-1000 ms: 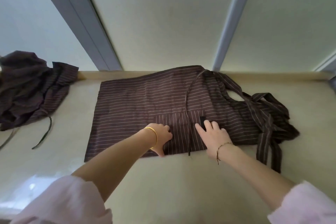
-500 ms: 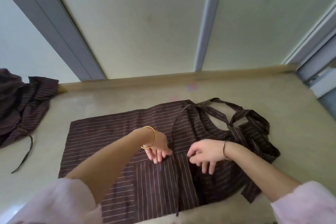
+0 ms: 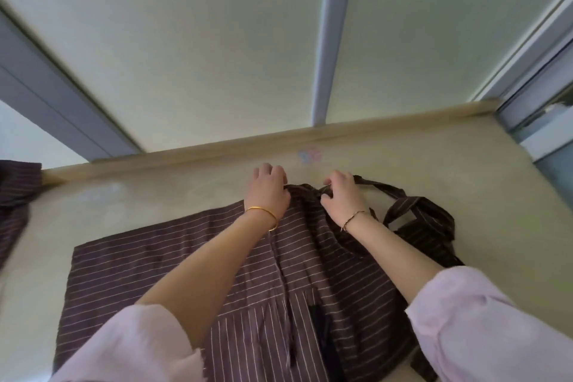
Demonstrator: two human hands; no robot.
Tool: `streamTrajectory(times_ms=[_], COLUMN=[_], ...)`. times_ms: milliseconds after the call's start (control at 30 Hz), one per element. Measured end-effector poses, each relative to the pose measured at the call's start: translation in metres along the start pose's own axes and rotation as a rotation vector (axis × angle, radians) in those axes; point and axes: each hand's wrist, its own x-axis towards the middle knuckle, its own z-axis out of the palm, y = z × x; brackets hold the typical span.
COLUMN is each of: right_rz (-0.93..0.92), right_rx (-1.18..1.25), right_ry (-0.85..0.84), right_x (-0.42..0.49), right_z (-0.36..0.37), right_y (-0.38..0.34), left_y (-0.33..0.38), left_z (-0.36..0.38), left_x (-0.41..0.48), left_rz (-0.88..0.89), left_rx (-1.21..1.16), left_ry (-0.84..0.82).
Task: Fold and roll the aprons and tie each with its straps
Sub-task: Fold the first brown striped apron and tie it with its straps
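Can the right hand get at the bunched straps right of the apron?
Probably yes: the straps lie close beside the right hand with nothing between them, though it grips the apron at its top edge and must let go first.

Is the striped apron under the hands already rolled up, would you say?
No, the striped apron lies spread flat on the table, left hand and right hand at its far edge.

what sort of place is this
Probably an indoor work area, not certain: a beige counter with a raised back lip, pale panels in grey frames behind, a striped apron spread on it, a second apron at left.
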Motion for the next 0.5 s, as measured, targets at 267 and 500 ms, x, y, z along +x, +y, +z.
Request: streamTrajectory(times_ms=[267, 500], right_rz=[0.032, -0.027], right_rx=[0.148, -0.007], right_ry=[0.211, 0.233], right_x=[-0.025, -0.020], right_z=[0.034, 0.053], right_y=[0.000, 0.014], left_y=[0.026, 0.032], left_z=[0.013, 0.017], left_x=[0.051, 0.058], left_rz=[-0.112, -0.084], left_rx=[-0.123, -0.609], left_ry=[-0.316, -0.375])
